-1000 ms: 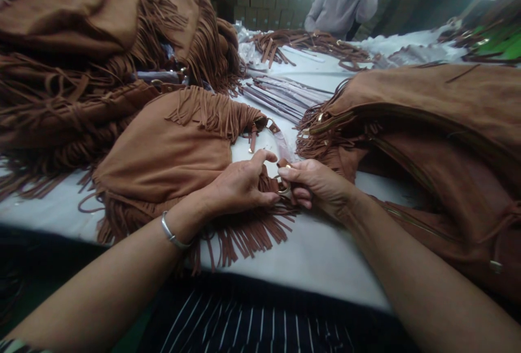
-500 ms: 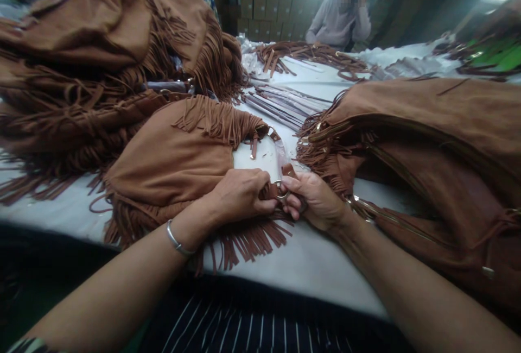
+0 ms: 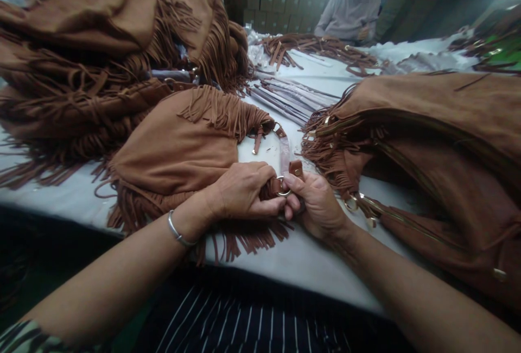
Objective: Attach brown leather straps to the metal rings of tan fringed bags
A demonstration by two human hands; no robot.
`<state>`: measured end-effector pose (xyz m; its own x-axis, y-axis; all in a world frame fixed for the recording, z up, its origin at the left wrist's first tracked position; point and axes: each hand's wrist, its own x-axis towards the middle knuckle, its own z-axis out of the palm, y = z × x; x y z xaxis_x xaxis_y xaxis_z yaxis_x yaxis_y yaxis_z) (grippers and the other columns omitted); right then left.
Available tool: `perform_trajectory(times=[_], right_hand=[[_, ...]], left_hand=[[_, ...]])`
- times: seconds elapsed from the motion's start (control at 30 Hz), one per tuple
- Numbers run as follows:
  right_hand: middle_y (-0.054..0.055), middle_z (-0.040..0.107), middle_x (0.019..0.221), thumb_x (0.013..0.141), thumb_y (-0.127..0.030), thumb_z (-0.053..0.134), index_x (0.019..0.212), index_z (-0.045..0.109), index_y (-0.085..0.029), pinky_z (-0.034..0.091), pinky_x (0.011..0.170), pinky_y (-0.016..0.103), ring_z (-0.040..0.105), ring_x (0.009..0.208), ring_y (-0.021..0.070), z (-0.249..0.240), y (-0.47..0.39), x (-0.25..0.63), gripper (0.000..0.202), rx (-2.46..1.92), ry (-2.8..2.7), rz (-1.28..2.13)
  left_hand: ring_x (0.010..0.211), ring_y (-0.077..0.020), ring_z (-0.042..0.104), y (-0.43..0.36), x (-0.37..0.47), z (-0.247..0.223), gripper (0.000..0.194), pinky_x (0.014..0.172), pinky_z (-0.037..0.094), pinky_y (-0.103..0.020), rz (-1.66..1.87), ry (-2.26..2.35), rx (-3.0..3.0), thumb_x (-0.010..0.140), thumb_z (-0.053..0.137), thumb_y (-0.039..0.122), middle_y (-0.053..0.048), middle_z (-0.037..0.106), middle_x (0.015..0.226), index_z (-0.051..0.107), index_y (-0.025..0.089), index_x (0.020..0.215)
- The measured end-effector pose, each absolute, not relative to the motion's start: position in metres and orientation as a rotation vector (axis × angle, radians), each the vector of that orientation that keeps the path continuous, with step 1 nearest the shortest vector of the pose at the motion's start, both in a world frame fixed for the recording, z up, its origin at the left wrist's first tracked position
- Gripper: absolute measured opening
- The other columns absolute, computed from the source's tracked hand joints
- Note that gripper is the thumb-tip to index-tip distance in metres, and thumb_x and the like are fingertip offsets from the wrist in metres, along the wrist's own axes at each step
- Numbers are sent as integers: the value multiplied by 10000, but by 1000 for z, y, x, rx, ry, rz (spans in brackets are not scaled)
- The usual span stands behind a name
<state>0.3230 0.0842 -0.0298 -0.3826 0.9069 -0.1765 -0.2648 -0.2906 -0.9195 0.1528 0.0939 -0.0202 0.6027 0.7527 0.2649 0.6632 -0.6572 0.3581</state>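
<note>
A brown suede fringed bag (image 3: 175, 149) lies on the white table (image 3: 309, 260) in front of me. My left hand (image 3: 240, 190) grips the bag's near corner beside a gold metal ring (image 3: 281, 189). My right hand (image 3: 315, 203) pinches a short brown strap end (image 3: 296, 168) at that ring, fingertips touching those of the left hand. A strap wrapped in clear plastic (image 3: 284, 149) runs from the ring back to the bag's far corner.
A tall heap of the same fringed bags (image 3: 81, 54) fills the left. Another open brown bag (image 3: 439, 141) with gold hardware lies at the right. Wrapped straps (image 3: 288, 100) and loose brown straps (image 3: 321, 49) lie further back, where a seated person (image 3: 350, 11) faces the table.
My left hand has shut its fingers down on the bag's corner. Both hands have drawn together at the ring. The person at the back has lowered a raised hand.
</note>
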Motion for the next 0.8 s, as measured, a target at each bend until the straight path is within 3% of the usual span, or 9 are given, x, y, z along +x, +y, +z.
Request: perform_trajectory(times=[0.1, 0.23, 0.37, 0.53, 0.8], right_hand=[[-72, 469, 402, 738, -393, 675, 697, 494, -163, 385, 382, 165, 485, 349, 77, -28, 91, 329, 295, -955, -1075, 1789], [-64, 441, 370, 738, -398, 672, 643, 507, -150, 382, 364, 181, 439, 307, 76, -23, 102, 342, 313, -981, -1235, 2067], [-68, 444, 382, 732, -386, 680, 650, 502, -149, 355, 344, 167, 414, 308, 65, -24, 97, 337, 308, -993, -1162, 1947], [-68, 485, 438, 739, -382, 678, 718, 518, -157, 402, 413, 165, 491, 385, 74, -32, 84, 319, 277, -922, -931, 1662], [-54, 473, 432, 768, -373, 667, 705, 544, -133, 346, 381, 168, 450, 353, 64, -26, 103, 344, 277, -961, -1158, 1919]], left_hand=[[734, -164, 529, 93, 152, -20, 344, 671, 410, -278, 518, 1190, 2657, 881, 420, 472, -45, 574, 795, 529, 147, 847], [736, -188, 525, 93, 154, -21, 395, 669, 416, -309, 349, 1123, 2810, 913, 340, 480, -68, 575, 802, 524, 134, 860], [748, -200, 527, 91, 156, -20, 379, 683, 431, -324, 349, 1157, 2811, 913, 361, 466, -71, 578, 815, 530, 129, 875], [785, -195, 517, 92, 155, -23, 332, 727, 433, -321, 595, 1231, 2728, 911, 399, 431, -70, 574, 852, 539, 131, 913], [763, -165, 513, 98, 149, -25, 294, 685, 407, -280, 584, 1032, 2740, 903, 436, 405, -54, 573, 837, 544, 134, 940]])
